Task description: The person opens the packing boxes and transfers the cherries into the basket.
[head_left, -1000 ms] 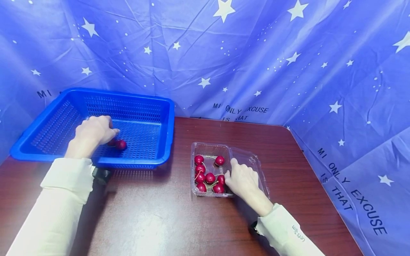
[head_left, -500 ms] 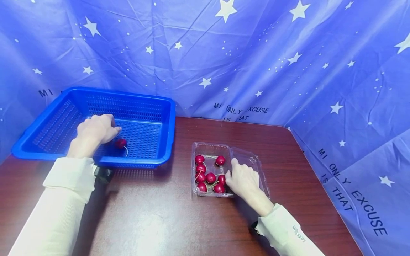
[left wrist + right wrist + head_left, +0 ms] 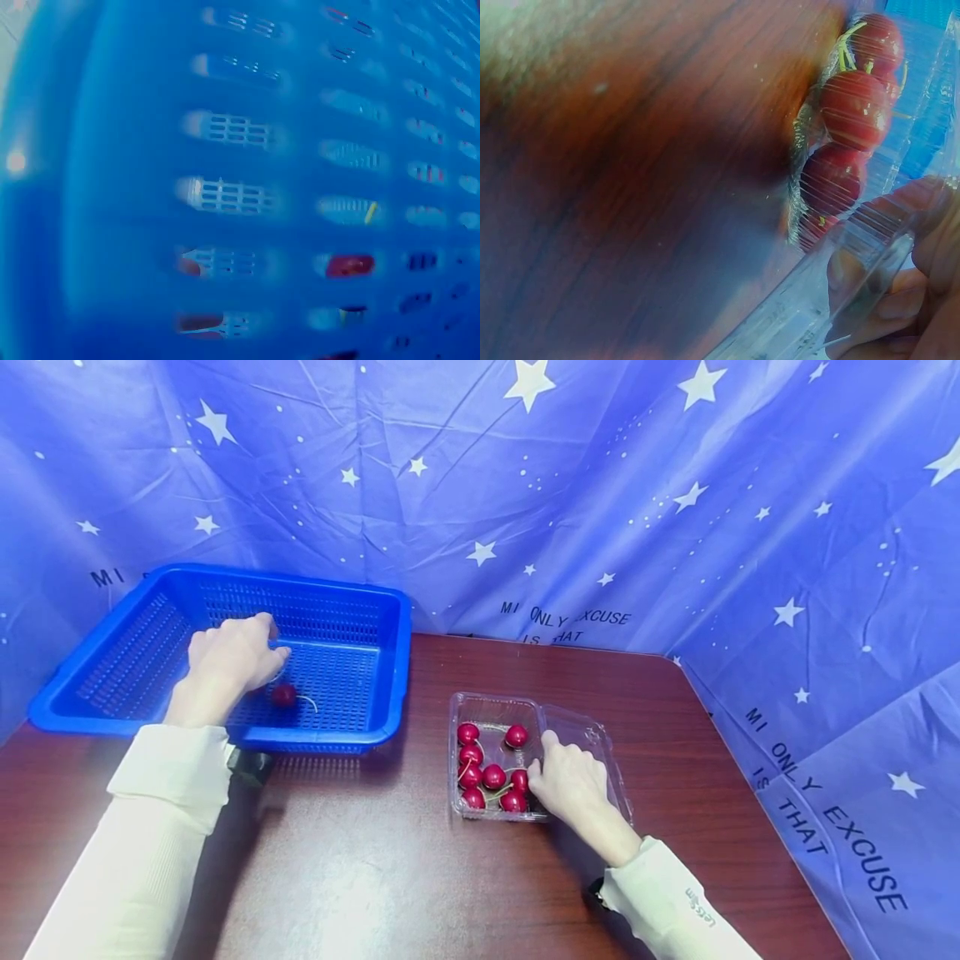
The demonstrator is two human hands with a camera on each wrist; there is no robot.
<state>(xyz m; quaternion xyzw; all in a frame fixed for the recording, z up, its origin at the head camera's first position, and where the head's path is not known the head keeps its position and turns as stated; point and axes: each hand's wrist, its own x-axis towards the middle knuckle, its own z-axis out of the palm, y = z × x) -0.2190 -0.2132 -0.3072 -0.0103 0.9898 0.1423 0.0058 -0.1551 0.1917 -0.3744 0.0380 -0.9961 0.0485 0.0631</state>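
Observation:
In the head view, my left hand [image 3: 234, 652] reaches into the blue plastic basket [image 3: 386, 693], its fingertips pointing down and largely hidden behind the hand. A dark red cherry [image 3: 283, 695] with a pale stem lies on the basket floor just below the thumb. In the left wrist view, the basket wall [image 3: 135, 187] fills the picture, with bits of fingers and a red cherry [image 3: 350, 265] showing through its slots. My right hand [image 3: 572, 781] grips the side of a clear plastic box [image 3: 495, 697]. Several stemmed cherries [image 3: 855, 110] lie in that box.
The box's clear lid [image 3: 592, 731] lies folded out to the right, partly under the right hand. A brown wooden table [image 3: 420, 877] carries both containers. Behind and to the right hangs a blue star-printed curtain [image 3: 420, 527].
My left hand has shifted slightly up and to the right inside the basket. The cherry below it has turned, its stem now pointing right. The right hand and box stay put.

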